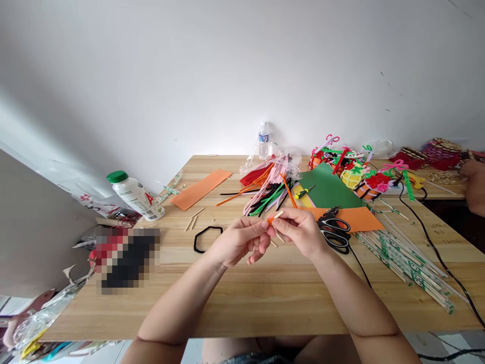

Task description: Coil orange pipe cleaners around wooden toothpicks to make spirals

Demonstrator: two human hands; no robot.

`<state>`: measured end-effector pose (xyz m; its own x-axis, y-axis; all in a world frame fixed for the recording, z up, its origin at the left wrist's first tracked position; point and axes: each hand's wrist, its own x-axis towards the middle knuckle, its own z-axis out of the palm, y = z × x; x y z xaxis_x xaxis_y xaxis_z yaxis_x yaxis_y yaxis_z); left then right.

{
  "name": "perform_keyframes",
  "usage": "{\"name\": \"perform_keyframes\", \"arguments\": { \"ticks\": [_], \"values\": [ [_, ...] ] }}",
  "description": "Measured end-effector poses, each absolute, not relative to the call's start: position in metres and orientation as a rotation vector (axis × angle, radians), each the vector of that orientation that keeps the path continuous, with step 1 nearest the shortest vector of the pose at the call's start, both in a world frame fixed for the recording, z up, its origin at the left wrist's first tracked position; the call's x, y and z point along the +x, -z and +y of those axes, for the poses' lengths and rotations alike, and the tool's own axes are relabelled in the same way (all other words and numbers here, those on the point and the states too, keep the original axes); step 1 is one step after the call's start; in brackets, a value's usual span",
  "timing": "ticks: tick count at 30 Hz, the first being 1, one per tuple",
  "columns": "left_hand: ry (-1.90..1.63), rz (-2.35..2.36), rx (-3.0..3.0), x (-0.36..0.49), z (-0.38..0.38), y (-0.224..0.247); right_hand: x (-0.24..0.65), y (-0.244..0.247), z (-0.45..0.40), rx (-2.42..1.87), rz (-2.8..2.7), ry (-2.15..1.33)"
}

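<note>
Over the middle of the wooden table (242, 308), my left hand (244, 240) and my right hand (303, 233) meet fingertip to fingertip. Between them is a small orange piece (270, 221), pinched by my left fingers. A short pale stick (278, 215) is pinched in my right fingers and touches the orange piece. Another pale stick shows below the fingertips; what holds it is unclear. On the table left of my left hand lies a black pipe cleaner bent into a ring (195, 241). Short loose sticks (193, 222) lie behind it.
Black-handled scissors (335, 235) and wrapped sticks (405, 268) lie right. Behind are pipe cleaners (265, 187), green paper (329, 184), a screwdriver (304, 192) and flower crafts (379, 182). A white bottle (136, 197) stands left. Another person's hand (473, 177) is at the far right.
</note>
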<state>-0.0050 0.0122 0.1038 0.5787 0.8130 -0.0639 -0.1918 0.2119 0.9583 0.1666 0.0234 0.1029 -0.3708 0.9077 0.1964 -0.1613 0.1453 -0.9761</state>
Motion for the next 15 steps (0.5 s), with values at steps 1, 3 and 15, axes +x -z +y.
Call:
{"name": "perform_keyframes", "arguments": {
  "ticks": [1, 3, 15],
  "values": [
    [-0.841, 0.736, 1.249, -0.0037, 0.0111, -0.1029, 0.1656, -0.1018, 0.0239, -0.79, -1.45, -1.404],
    [-1.042, 0.928, 1.526, 0.0001, 0.0073, -0.1005, 0.1638, -0.0988, 0.0255, -0.826, -1.409, -1.41],
    [-0.87, 0.824, 1.406, -0.0047, 0.0096, -0.1042, 0.167, -0.1022, 0.0238, -0.823, -1.441, -1.369]
  ]
}}
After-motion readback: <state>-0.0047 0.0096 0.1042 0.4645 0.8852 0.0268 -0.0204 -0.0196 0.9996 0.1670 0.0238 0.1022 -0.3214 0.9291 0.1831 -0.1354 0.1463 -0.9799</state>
